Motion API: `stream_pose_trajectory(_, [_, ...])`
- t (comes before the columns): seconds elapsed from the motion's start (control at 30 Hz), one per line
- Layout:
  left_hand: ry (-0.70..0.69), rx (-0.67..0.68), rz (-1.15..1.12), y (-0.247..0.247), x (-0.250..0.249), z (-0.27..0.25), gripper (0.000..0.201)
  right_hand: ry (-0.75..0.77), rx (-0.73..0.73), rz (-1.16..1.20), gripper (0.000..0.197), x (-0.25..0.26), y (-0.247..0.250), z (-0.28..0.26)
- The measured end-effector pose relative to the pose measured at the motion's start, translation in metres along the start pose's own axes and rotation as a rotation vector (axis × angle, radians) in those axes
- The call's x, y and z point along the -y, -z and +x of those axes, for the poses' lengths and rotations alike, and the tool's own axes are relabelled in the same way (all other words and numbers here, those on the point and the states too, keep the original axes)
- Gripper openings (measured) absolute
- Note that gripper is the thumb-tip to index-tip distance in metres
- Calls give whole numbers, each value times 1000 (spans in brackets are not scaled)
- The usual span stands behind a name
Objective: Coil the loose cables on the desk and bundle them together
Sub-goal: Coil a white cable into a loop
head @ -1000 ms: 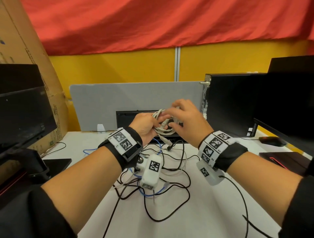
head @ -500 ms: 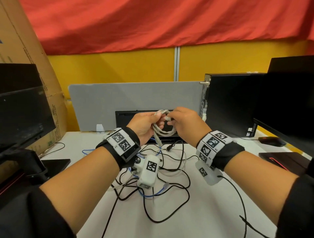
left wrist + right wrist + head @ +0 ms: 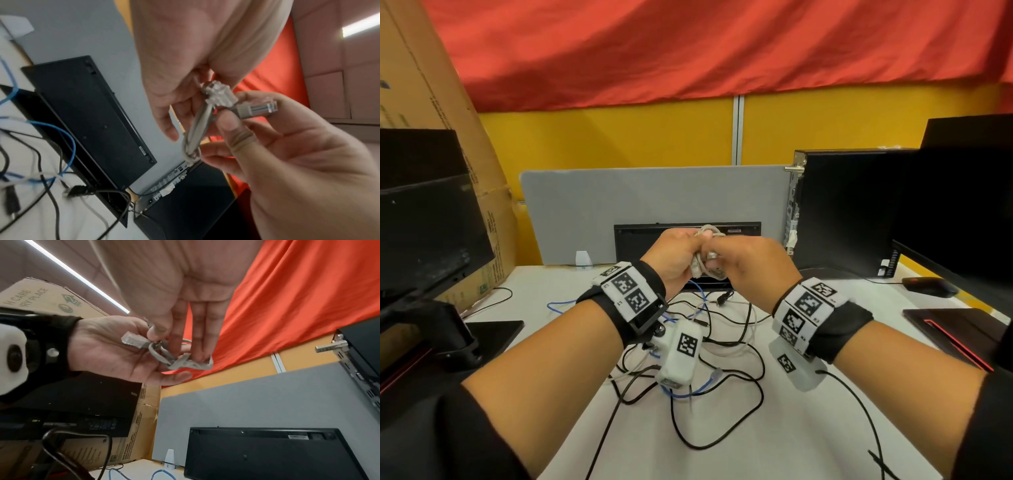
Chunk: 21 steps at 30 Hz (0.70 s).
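Both hands hold a small grey network cable coil (image 3: 705, 270) above the desk. My left hand (image 3: 685, 255) grips the loops (image 3: 197, 129) in curled fingers. My right hand (image 3: 726, 258) pinches the cable end near its clear plug (image 3: 257, 108) between thumb and fingers. A second plug (image 3: 220, 94) sits against the left palm. In the right wrist view the coil (image 3: 162, 353) lies between the left hand (image 3: 115, 353) and the right fingers (image 3: 197, 331). Loose black cables (image 3: 726, 346), a blue cable (image 3: 698, 294) and a white one lie tangled on the desk below.
A black keyboard (image 3: 650, 240) stands on edge against a grey divider (image 3: 619, 205). A PC tower (image 3: 842, 212), a monitor (image 3: 969, 212) and a mouse (image 3: 928, 286) are on the right; a monitor (image 3: 421, 222) and a cardboard box (image 3: 431, 85) are on the left. The white desk (image 3: 774, 445) reaches toward me.
The right hand went from spread fingers over the coil to pinching its end. The grey tail that hung down is drawn up into the coil. Both hands moved closer together.
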<state>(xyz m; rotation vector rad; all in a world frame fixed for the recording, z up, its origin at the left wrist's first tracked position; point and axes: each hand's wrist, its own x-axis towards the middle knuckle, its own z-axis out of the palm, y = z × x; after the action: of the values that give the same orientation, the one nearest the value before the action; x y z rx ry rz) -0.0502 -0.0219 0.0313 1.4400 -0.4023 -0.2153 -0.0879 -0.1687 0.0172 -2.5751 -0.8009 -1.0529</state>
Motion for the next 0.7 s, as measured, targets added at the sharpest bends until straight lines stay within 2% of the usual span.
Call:
stream_pose_trajectory(0.1, [16,-8,148,3,0,1,35,201,-101,-90,16,-3,1,3])
stream_pose_trajectory(0.17, [5,-4,241,3,1,2,31,215,-133,-28,21,-6,-5,4])
stream_pose_trajectory(0.23, [-6,31,252,1,3,2,28,90,-150,207,25,-7,-9,5])
stream_pose_trajectory(0.33, [-30,56,126,-5,5,0,30,-181,-126,553,24,-4,-11,8])
stream_pose_trajectory(0.43, [-78,-5,51,-11,10,0,50,-293,-92,709,27,0,-12,11])
stream_pose_trajectory(0.5, [-101,-37,27,-14,13,1,54,-336,-85,741,26,4,-13,10])
stream_pose_trajectory(0.6, [-107,-72,-13,-14,14,3,53,-375,-67,632,10,7,-17,9])
stream_pose_trajectory(0.7, [-120,-95,82,-14,16,2,64,-425,-75,574,21,9,-23,10])
